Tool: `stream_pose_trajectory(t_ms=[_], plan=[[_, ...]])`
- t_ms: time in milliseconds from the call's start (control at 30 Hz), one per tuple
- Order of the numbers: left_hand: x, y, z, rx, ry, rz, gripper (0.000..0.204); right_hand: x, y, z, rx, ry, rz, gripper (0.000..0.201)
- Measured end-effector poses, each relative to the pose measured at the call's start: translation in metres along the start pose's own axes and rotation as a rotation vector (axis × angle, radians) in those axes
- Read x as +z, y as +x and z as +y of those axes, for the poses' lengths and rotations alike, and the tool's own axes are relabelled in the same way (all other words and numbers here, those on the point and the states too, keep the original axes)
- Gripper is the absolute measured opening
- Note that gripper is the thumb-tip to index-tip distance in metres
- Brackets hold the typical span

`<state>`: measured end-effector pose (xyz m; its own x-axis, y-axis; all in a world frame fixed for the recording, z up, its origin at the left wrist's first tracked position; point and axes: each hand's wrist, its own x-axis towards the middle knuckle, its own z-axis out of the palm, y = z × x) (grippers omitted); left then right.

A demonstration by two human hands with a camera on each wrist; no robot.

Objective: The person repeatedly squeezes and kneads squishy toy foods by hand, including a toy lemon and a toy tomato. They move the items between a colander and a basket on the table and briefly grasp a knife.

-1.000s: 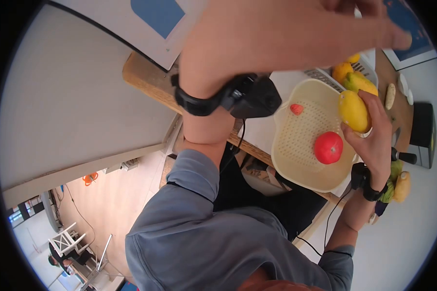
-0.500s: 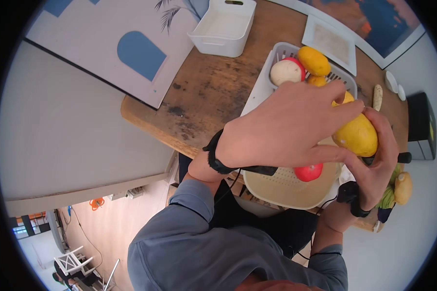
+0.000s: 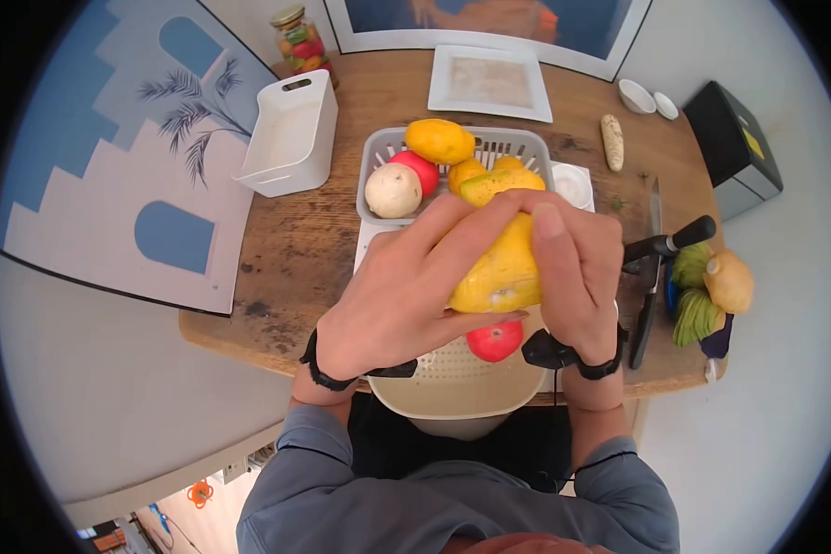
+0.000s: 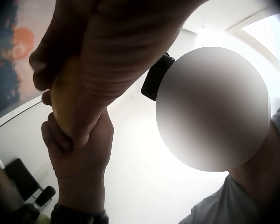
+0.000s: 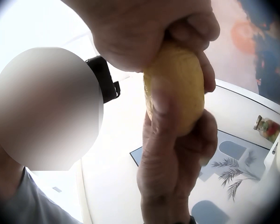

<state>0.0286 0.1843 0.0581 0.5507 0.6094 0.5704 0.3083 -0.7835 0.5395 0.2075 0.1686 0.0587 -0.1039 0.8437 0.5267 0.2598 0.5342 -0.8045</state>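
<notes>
Both hands hold an oval yellow fruit point(image 3: 499, 272) above the cream colander point(image 3: 452, 402). My left hand point(image 3: 392, 286) wraps it from the left, fingers over its top and thumb along the near side. From the right, my right hand point(image 3: 577, 258) grips it, thumb on the upper face. In the right wrist view the yellow fruit point(image 5: 189, 88) sits between the two hands; in the left wrist view only a strip of it shows. Below, inside the colander, lies a round red fruit or vegetable point(image 3: 496, 343), partly hidden by the hands.
A grey basket point(image 3: 371, 152) behind holds several yellow fruits and a white-and-red round one. White bin point(image 3: 291, 138) stands at back left, a white plate point(image 3: 448, 92) at the back. Knives point(image 3: 644, 328), a pale root point(image 3: 612, 143) and green vegetables point(image 3: 697, 319) lie right.
The left hand has come down from the upper part of the view onto the yellow fruit. The fruit, in the right hand, is now centred over the colander; the head view has turned.
</notes>
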Motion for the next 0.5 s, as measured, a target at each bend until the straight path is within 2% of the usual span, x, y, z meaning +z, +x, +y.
stream_pose_trajectory(t_ms=[67, 100, 167, 200, 267, 300, 367, 400, 500], plan=[[0.001, -0.002, 0.003, -0.098, 0.243, -0.04, 0.074, 0.001, 0.002, 0.008, -0.057, -0.069, 0.005, 0.022], [0.001, -0.002, 0.005, -0.099, 0.239, -0.044, 0.074, -0.001, 0.004, 0.01, -0.051, -0.07, 0.006, 0.022], [0.001, -0.001, 0.008, -0.243, 0.352, -0.023, 0.072, -0.004, 0.006, 0.013, -0.173, -0.437, -0.073, 0.03], [0.003, -0.002, 0.006, -0.247, 0.35, -0.024, 0.072, -0.003, 0.007, 0.013, -0.17, -0.437, -0.076, 0.03], [0.008, -0.003, 0.0, -0.162, 0.52, 0.179, 0.065, 0.003, 0.009, 0.012, -0.304, -0.5, -0.103, 0.047], [0.011, -0.004, 0.0, -0.16, 0.518, 0.175, 0.065, 0.008, 0.009, 0.012, -0.3, -0.502, -0.099, 0.047], [0.017, -0.004, 0.0, -0.21, 0.62, 0.237, 0.064, 0.015, 0.006, 0.013, -0.304, -0.513, -0.102, 0.064], [0.017, -0.003, -0.001, -0.206, 0.619, 0.237, 0.064, 0.015, 0.006, 0.014, -0.304, -0.514, -0.099, 0.064], [0.01, -0.003, -0.004, -0.105, 0.514, 0.246, 0.065, 0.015, 0.009, 0.016, -0.243, -0.365, -0.111, 0.068]])
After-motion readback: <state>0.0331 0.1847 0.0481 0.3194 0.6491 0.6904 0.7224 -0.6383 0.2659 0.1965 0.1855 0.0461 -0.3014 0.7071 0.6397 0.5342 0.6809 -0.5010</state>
